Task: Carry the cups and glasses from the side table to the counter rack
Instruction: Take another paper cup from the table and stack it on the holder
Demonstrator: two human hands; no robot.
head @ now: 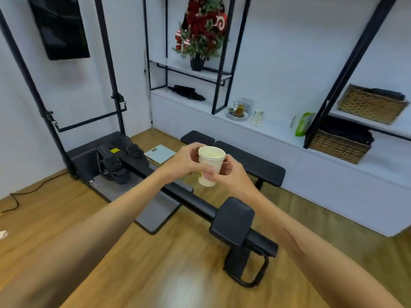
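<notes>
- Spanning the lower view: wood floor (66, 218), blurred near the bottom edge.
- Ran along the right wall: white counter (278, 134), black shelf frames (224, 52) standing on it.
- Stood at left: black machine (115, 161) with tall uprights, a rail reaching toward the camera and ending in a padded block (233, 221).
- Sat behind the hands: black bench (255, 161), near the counter's base.
- Hung high at left: dark screen (60, 25).
- Stood on an upper shelf: decorated little tree (200, 30) in a dark pot.
- Rested on the right shelves: two woven baskets (369, 105), one above the other, each with dark items on top.
- Lay on the floor beside the machine: pale scale (160, 153).
- Leaned on the counter: green packet (303, 124); further left, a plate of small glass items (239, 110), too small to tell apart.
- Held mid-air above the floor, upright, mouth open to the camera, inside looking empty: white cup (210, 161).
- Curled round the cup's left side and back: left hand (184, 161), fingers wrapped.
- Gripped the cup's lower right side: right hand (229, 174), thumb pressed across the front.
</notes>
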